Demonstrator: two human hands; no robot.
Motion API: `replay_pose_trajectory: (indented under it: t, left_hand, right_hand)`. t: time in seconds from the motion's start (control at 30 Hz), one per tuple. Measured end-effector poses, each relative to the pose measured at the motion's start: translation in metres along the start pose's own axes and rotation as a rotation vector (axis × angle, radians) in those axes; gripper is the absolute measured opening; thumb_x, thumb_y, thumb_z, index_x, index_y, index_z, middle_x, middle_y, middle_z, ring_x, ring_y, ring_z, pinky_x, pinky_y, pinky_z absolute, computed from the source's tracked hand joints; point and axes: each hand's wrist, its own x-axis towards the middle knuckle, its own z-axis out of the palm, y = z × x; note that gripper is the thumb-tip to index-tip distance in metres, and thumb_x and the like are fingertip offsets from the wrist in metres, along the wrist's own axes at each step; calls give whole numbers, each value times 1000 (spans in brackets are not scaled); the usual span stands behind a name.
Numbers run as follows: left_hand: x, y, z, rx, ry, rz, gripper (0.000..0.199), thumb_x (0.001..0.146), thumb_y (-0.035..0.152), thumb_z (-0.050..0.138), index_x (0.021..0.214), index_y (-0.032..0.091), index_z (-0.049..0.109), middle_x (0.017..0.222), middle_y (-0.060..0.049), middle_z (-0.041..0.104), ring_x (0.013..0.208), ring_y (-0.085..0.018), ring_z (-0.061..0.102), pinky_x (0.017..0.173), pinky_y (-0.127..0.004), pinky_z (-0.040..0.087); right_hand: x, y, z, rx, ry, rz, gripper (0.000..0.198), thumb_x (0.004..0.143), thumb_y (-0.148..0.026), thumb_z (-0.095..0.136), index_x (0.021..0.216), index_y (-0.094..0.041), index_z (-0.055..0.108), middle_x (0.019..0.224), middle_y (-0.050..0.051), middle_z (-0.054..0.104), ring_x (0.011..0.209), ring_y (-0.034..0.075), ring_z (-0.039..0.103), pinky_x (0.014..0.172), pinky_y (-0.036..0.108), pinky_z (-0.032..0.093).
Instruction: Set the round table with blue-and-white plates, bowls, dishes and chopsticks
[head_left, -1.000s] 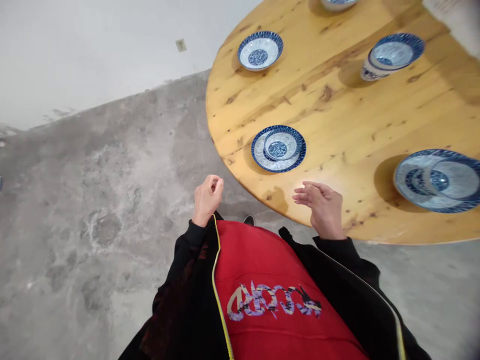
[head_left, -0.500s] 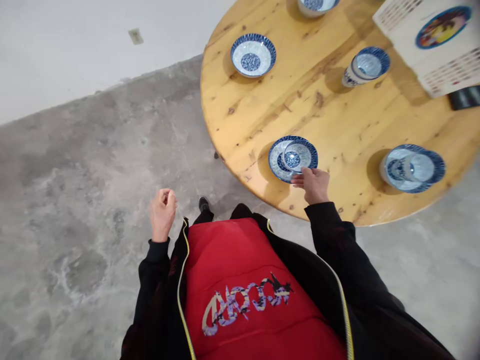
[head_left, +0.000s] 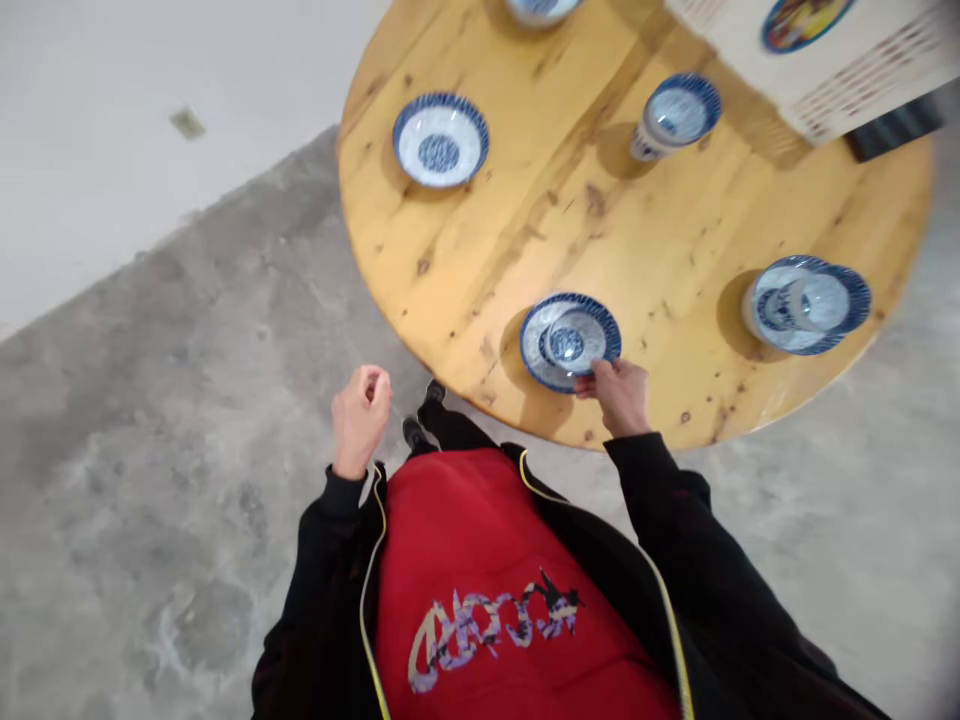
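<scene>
Near the front edge of the round wooden table, a blue-and-white bowl stands with a small cup inside it. My right hand is closed at the cup's near right rim, fingers pinching it beside the bowl's edge. The fingertips are partly hidden by the rims. Off the table, over the floor, my left hand is curled into a loose fist with nothing visible in it.
On the round table stand another bowl with a cup in it, a stack of cups, a shallow bowl and a partly cropped bowl. A printed carton and a dark object lie at the far right.
The view has turned and shifted, so the table's contents sit differently in frame. My right hand keeps its grip at the cup; my left hand has come closer to the table.
</scene>
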Motion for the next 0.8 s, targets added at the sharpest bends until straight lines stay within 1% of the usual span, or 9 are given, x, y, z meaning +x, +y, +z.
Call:
replay_pose_trajectory:
  t: [0.07,0.13,0.2,0.27,0.33,0.43,0.57,0.7,0.8]
  left_hand:
    - [25,21,9,34,-60,43,19,96,41,50,92,25,62,79,-2,74,69,-19,69,72,-31,49]
    - [54,45,21,51,-125,94,18,95,40,51,91,26,62,78,-2,74,69,-20,70,70,-31,49]
    - [84,72,36,48,-191,163,18,95,40,52,89,27,61,77,-2,74,70,-21,71,68,-31,50]
    - [114,100,54,38,-259,237,18,97,40,52,88,26,60,76,-2,73,71,-20,72,68,-30,51]
    - [142,130,74,43,-312,301,18,98,38,51,88,26,59,75,-1,71,70,-18,71,68,-28,51]
    - [185,176,105,94,-353,385,18,99,32,51,85,24,58,78,0,72,71,-16,71,70,-26,51]
    - [243,238,146,183,-384,469,17,99,24,51,85,23,61,82,0,74,75,-15,72,76,-26,51]
    - [298,294,190,340,-406,554,16,99,21,52,88,22,64,82,-2,75,85,-18,72,86,-29,51]
    - [333,327,224,428,-418,583,16,100,22,52,96,22,68,87,-4,78,94,-21,73,92,-32,50]
  right_hand:
    - [-1,-6,-9,7,-19,-20,18,80,-36,64,78,-19,61,54,2,63,46,21,62,40,30,52]
    - [4,-14,-16,48,25,-35,32,79,-48,69,89,-18,64,58,2,66,47,20,63,39,29,51]
    - [16,-24,-19,101,82,-48,41,76,-53,72,95,-17,66,62,3,68,47,20,63,39,29,51]
    - [33,-37,-20,151,124,-64,43,73,-53,74,94,-16,68,63,4,68,47,20,64,40,29,52]
    - [54,-53,-19,188,132,-86,40,72,-51,74,91,-16,70,65,6,70,48,19,64,41,29,52]
    - [89,-82,-15,195,94,-126,29,75,-42,70,87,-15,71,70,7,72,51,18,65,43,27,52]
    - [145,-125,-11,88,71,-175,15,83,-28,63,83,-16,72,75,9,74,59,19,70,49,25,52]
    - [210,-164,-8,-54,86,-215,15,84,-18,58,82,-15,73,76,9,75,67,22,74,58,27,55]
    - [256,-183,-5,-137,139,-222,18,83,-16,57,86,-14,75,70,9,73,71,26,75,65,32,57]
